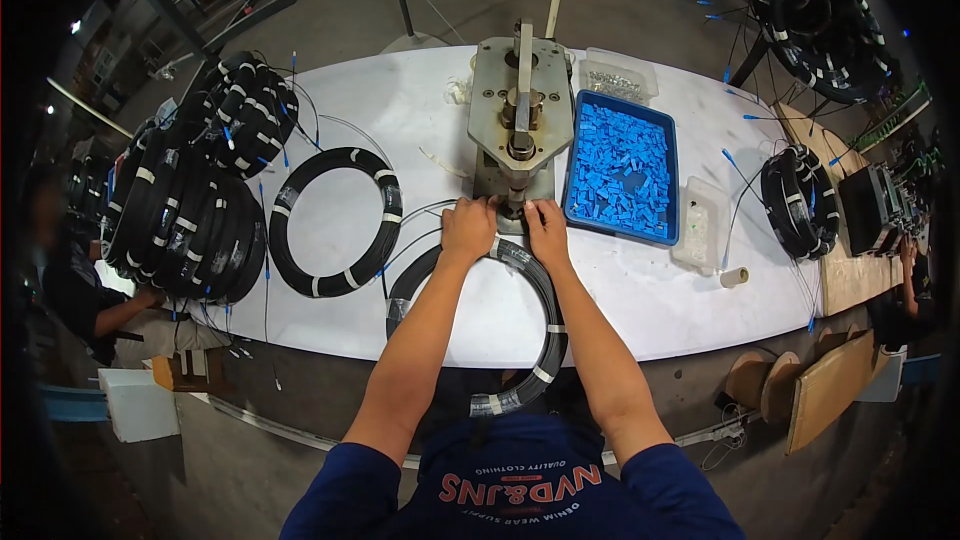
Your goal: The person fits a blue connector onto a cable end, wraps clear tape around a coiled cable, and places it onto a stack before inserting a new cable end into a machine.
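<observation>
My left hand (468, 230) is closed at the base of a metal bench press (520, 105), its fingertips against the foot of the machine. A thin black cable (428, 208) runs into it from the left. My right hand (546, 231) is beside it, fingers bent together at the front of the press. Whatever lies between its fingertips is too small to make out. Below my wrists a coil of black cable (553, 345), bound with white tape, hangs partly over the table's front edge. Another taped black coil (335, 285) lies flat to the left.
A blue tray (674, 180) of small blue connector parts sits right of the press, with clear plastic containers (700, 225) near it. Stacked coils (230, 240) crowd the left; another coil (800, 202) stands right. A small roll (734, 277) lies nearby. People work at both sides.
</observation>
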